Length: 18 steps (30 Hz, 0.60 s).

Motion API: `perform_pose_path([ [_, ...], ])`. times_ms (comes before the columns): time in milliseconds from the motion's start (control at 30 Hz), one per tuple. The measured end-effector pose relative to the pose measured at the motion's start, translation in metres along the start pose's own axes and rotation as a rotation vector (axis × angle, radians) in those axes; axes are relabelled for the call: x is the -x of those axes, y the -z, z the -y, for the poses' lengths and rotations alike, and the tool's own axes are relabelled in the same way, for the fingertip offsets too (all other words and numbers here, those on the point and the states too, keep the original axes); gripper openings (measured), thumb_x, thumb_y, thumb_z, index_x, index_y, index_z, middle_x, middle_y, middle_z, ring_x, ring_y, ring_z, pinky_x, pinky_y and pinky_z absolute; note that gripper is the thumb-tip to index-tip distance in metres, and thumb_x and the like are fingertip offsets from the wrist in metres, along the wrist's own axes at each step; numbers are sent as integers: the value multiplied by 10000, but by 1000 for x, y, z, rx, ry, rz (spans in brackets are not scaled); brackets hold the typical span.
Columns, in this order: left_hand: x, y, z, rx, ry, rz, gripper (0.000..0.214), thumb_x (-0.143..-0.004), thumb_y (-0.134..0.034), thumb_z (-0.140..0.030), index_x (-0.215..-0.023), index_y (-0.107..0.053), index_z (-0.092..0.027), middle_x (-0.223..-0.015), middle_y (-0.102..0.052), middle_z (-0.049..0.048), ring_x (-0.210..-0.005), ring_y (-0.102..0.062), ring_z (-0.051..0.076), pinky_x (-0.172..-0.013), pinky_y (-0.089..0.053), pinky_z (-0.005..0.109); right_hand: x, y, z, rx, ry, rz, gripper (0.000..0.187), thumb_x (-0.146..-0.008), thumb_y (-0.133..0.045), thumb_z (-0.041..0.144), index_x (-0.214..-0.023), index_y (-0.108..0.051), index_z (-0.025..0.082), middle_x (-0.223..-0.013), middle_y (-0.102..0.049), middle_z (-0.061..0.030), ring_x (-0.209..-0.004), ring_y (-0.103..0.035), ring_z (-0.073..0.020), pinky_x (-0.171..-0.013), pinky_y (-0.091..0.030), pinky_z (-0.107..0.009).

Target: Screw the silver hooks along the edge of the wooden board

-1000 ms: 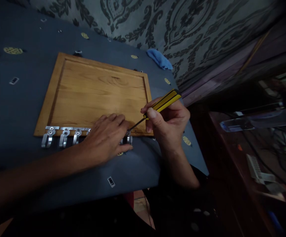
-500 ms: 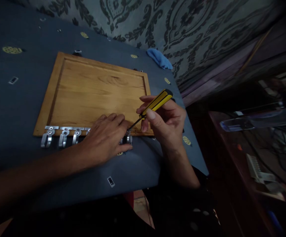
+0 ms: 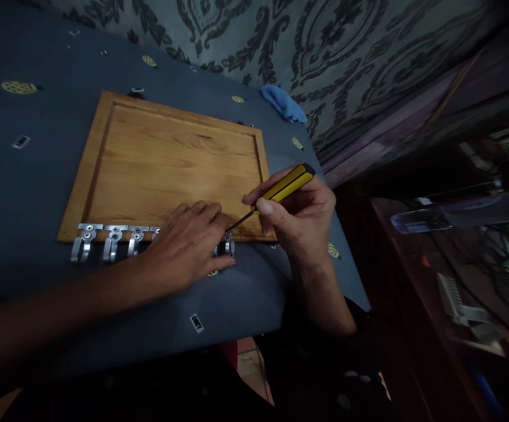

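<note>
A framed wooden board [image 3: 179, 155] lies on the blue table, with a metal hook rail [image 3: 114, 232] along its near edge. My left hand [image 3: 188, 240] rests over the rail's right part, its fingers curled on the board side and its thumb beside the end hook [image 3: 229, 246]. In my right hand [image 3: 305, 214] is a yellow and black screwdriver [image 3: 287, 184], held between thumb and fingers. The shaft slants down left to the rail's right end. The tip and what it touches are hard to make out beside my left fingers.
A blue cloth [image 3: 283, 104] lies at the table's far edge, by a patterned curtain [image 3: 254, 35]. To the right stands a dark red-brown desk [image 3: 408, 281] with cables and a clear plastic item [image 3: 430, 221] on it. The tablecloth [image 3: 149, 322] has printed pineapples and labels.
My right hand and the screwdriver handle have shifted slightly right and down, and the handle has turned a little. My left hand stays on the rail.
</note>
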<state>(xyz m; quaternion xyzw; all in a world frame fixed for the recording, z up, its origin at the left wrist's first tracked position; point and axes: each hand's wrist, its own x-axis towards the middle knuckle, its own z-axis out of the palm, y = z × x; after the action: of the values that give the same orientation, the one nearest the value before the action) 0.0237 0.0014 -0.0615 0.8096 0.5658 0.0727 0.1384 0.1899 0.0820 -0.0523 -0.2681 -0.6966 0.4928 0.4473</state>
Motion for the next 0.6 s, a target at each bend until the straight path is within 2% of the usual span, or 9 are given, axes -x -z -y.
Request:
perform_pose_path([
  [100,0,-1,1,10,-2,-1,411,-904,-690,-463,-1136,-612,-133,-1136,-638,124,-1121,-598,326,-944,-489,462,1,5,-1,-16,-25,61,256,-824,-804,443,-1009,-748,275,-872,-760,16,-452,-565,-70,-384,-521,-227],
  [167,1,-1,1,14,-1,-2,403,-907,-686,-454,-1135,-614,-130,-1131,-634,128,-1120,-597,332,-945,-488,469,2,8,-2,-1,-32,70,281,-846,-773,473,-1046,-761,275,-932,-764,-3,-524,-629,-95,-412,-544,-239],
  [267,1,0,0,16,-2,3,410,-913,-678,-460,-1138,-616,-124,-1133,-629,134,-1125,-594,339,-946,-489,477,3,8,-2,23,-13,32,258,-818,-800,471,-963,-774,260,-950,-762,-8,-582,-668,-112,-387,-520,-215],
  [400,1,-1,0,21,-4,8,426,-908,-684,-467,-1151,-611,-125,-1139,-629,132,-1127,-591,334,-943,-489,467,2,3,1,43,11,6,266,-760,-854,439,-819,-721,216,-846,-758,9,-441,-561,-60,-340,-480,-193],
  [467,1,-3,0,19,-7,-16,417,-906,-688,-465,-1141,-612,-129,-1137,-630,127,-1119,-594,327,-937,-491,455,0,2,2,49,12,-10,316,-732,-872,449,-780,-675,207,-812,-753,9,-460,-579,-69,-333,-468,-179],
  [600,2,-4,1,10,-6,-20,416,-908,-684,-471,-1135,-612,-130,-1144,-632,132,-1123,-598,334,-929,-493,462,0,5,2,36,-1,-14,328,-731,-872,465,-861,-693,224,-806,-747,11,-569,-661,-108,-353,-482,-173],
])
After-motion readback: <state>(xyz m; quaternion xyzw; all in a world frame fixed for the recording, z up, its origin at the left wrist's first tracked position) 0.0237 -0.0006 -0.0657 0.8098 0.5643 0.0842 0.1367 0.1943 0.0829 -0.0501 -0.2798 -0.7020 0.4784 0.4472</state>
